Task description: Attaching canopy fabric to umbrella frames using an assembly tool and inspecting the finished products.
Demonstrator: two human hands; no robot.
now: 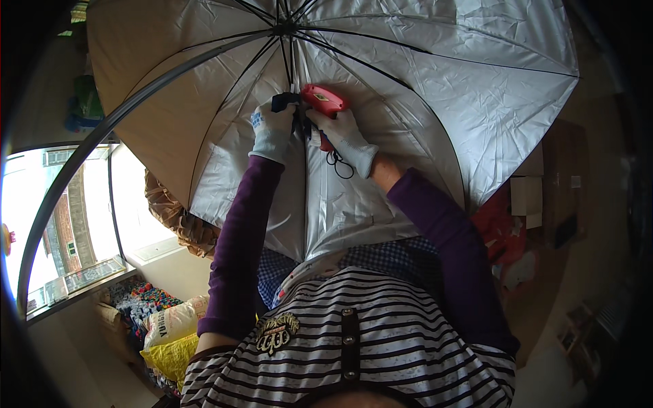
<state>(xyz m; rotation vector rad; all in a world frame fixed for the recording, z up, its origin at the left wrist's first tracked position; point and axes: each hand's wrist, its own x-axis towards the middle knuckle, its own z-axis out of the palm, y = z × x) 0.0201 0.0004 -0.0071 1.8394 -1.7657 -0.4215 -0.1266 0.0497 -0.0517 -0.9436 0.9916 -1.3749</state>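
A large open umbrella (503,88) is spread in front of me, its silver inner side and thin dark ribs facing me. The ribs meet at a dark hub (284,29) near the top. My left hand (273,129), in a pale work glove, is closed on a dark strip of cloth (284,102) near the umbrella's middle seam. Close beside it, my gloved right hand (345,139) grips a red hand-held tool (324,100). A black cord loop (340,165) hangs below that hand. The tool's working end, near the dark cloth, is partly hidden.
A curved dark bar (102,129) arcs across the left side, before a bright window (81,217). Below it lie a white sack (173,319) and a yellow bag (170,353). Crumpled brown material (173,217) sits by the umbrella's left edge, cartons (527,200) at right.
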